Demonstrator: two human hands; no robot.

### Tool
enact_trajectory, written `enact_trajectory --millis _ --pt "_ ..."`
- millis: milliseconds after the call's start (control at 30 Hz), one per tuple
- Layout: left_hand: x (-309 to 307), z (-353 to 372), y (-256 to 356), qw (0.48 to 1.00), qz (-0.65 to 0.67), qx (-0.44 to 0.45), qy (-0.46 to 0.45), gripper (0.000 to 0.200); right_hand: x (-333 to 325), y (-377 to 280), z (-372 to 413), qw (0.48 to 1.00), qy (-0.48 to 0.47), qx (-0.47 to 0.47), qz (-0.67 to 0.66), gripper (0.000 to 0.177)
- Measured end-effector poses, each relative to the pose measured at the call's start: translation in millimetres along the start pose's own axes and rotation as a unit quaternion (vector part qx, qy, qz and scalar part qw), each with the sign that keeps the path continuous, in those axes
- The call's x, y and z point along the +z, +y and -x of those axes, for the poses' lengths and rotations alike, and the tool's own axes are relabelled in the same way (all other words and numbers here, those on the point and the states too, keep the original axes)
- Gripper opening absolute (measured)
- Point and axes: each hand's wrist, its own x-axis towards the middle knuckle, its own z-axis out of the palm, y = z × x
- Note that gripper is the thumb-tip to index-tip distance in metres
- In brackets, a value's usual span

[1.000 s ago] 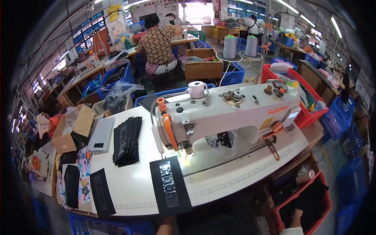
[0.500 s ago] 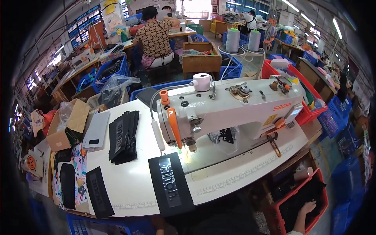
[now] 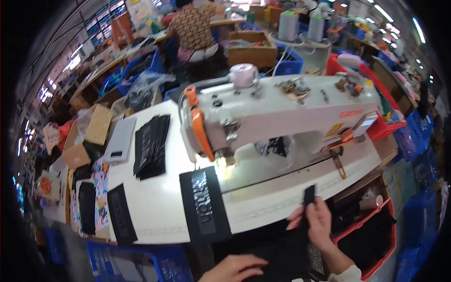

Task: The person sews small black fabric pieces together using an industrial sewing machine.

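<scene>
Pinched in my right hand (image 3: 319, 223) is a piece of black fabric (image 3: 309, 195), its narrow end sticking up above the fingers. It is held over the front edge of the sewing machine table (image 3: 268, 214). My left hand (image 3: 237, 268) is low at the bottom of the view, fingers stretched out beside dark cloth on my lap; nothing shows in it. A black fabric panel with a glossy lettered strip (image 3: 202, 204) lies below the needle area of the sewing machine (image 3: 282, 117), hanging toward the front edge. To its left rests another lettered black panel (image 3: 123, 214).
A stack of black lettered pieces (image 3: 151, 148) lies on the table's left side, near a grey flat box (image 3: 120, 141). A red basket (image 3: 387, 249) of black fabric stands at lower right, a blue basket (image 3: 141, 249) below the table. Another person (image 3: 195, 30) sits ahead.
My right hand has come up from the red basket and now holds black fabric near the table edge. My left hand has come into clearer view. The camera has tilted down.
</scene>
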Motion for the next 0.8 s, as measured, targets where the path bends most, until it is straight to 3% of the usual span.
enact_trajectory --millis 67,133,233,367,467,633,667,733,800 --pt "-13 -13 38 0.976 -0.023 0.022 0.214 0.031 35 3 -3 0.989 -0.116 0.079 -0.052 0.022" --pt "-30 -26 38 0.915 -0.006 -0.048 0.401 0.033 55 7 -12 0.976 -0.168 0.124 -0.068 0.021" --pt "-63 -46 44 0.886 0.077 -0.018 0.457 0.029 75 13 -20 0.950 -0.246 0.168 -0.087 0.019" --pt "-83 -52 42 0.898 0.124 -0.043 0.420 0.020 81 19 -21 0.933 -0.271 0.217 -0.099 0.023" --pt "-99 -41 38 0.874 0.166 -0.022 0.456 0.011 78 36 -18 0.972 -0.234 0.013 -0.004 0.027" --pt "-124 -40 34 0.872 0.146 -0.063 0.463 0.006 77 35 -25 0.949 -0.302 0.083 -0.044 0.026" --pt "-129 -42 30 0.875 0.144 -0.074 0.457 0.008 80 41 -30 0.946 -0.316 -0.057 0.051 0.029" --pt "-139 -45 25 0.880 0.139 -0.095 0.445 0.012 88 52 -38 0.860 -0.313 -0.328 0.235 0.037" --pt "-146 -49 25 0.883 0.131 -0.105 0.439 0.013 95 53 -39 0.847 -0.296 -0.345 0.274 0.040"
